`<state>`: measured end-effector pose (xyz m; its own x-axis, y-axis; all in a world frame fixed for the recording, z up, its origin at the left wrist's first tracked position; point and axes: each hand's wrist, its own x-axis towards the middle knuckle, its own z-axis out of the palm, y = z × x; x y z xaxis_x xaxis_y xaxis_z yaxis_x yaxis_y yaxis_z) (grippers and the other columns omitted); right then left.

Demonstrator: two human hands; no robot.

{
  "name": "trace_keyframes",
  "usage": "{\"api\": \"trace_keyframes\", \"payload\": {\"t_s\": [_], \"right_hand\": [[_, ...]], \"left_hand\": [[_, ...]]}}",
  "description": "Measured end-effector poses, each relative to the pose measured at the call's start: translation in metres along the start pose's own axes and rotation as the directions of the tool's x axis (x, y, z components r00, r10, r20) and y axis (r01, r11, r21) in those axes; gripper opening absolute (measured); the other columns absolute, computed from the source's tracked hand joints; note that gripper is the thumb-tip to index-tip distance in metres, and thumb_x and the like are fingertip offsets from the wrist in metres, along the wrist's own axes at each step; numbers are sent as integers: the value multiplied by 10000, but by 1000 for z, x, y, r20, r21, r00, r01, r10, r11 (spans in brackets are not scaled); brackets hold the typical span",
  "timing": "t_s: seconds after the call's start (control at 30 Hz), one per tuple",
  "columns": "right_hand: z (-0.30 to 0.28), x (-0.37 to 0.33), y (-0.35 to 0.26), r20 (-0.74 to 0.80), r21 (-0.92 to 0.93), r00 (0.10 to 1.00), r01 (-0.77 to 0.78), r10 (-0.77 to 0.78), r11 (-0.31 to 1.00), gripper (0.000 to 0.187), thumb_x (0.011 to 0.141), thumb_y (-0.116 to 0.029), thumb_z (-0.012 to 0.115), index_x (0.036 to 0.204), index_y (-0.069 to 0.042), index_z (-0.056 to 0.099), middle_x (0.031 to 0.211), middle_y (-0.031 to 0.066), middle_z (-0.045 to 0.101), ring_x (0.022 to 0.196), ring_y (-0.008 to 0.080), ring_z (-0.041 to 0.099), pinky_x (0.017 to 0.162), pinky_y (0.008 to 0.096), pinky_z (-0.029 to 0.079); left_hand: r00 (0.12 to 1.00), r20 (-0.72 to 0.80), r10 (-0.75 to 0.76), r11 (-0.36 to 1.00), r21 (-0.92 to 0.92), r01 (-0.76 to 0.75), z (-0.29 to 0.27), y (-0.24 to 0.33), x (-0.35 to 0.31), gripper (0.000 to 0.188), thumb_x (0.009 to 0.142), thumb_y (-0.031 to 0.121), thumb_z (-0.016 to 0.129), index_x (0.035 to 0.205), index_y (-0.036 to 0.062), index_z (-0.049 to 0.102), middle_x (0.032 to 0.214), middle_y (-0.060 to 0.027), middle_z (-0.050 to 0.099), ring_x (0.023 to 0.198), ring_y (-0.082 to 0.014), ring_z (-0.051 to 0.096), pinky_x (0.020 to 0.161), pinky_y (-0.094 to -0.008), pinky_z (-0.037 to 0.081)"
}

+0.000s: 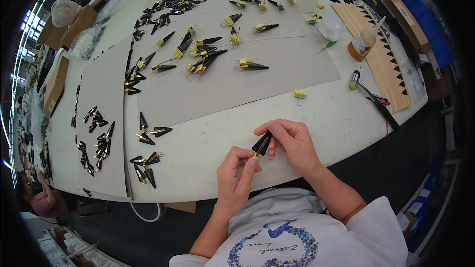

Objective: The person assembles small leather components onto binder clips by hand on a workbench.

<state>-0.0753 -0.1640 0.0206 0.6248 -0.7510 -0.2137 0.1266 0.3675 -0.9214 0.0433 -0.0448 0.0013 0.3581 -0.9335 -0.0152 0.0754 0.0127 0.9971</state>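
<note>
Just above the table's near edge, I hold a black pointed leather tab with gold metal hardware (pixel 262 144) between both hands. My left hand (pixel 235 173) pinches its gold end between thumb and fingers. At the other end, my right hand (pixel 294 144) grips the black part with thumb and forefinger. Similar tabs (pixel 146 136) lie in small groups to the left of my hands. Beyond my right hand sits a yellow binder clip (pixel 300 94) on the white tabletop (pixel 208 153).
Grey boards (pixel 277 69) carry tabs clamped in yellow binder clips (pixel 245 63) and a loose heap of tabs (pixel 173 2). At right are a hammer (pixel 355 80), an amber squeeze bottle (pixel 362 44), a green-handled awl (pixel 329 45) and a wooden board (pixel 366 24). Another person (pixel 44 198) sits far left.
</note>
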Motion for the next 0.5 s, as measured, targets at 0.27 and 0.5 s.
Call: {"api": "trace_keyframes", "payload": {"t_s": [0.27, 0.5], "right_hand": [[-1, 2, -3, 30, 46, 1000, -13, 11, 999, 302, 985, -225, 498, 1002, 23, 669, 704, 4, 592, 581, 42, 520, 547, 199, 466], [4, -4, -7, 204, -14, 973, -108, 108, 994, 164, 903, -111, 622, 1017, -13, 557, 780, 10, 573, 641, 66, 544, 575, 206, 465]], "left_hand": [[999, 26, -33, 999, -9, 33, -2, 0, 2, 141, 967, 129, 521, 962, -12, 519, 887, -71, 591, 752, -104, 574, 697, -239, 496], [1000, 21, -16, 998, -52, 18, -3, -2, 6, 126, 968, 112, 518, 954, -13, 526, 853, -83, 620, 750, -116, 604, 697, -244, 506]]}}
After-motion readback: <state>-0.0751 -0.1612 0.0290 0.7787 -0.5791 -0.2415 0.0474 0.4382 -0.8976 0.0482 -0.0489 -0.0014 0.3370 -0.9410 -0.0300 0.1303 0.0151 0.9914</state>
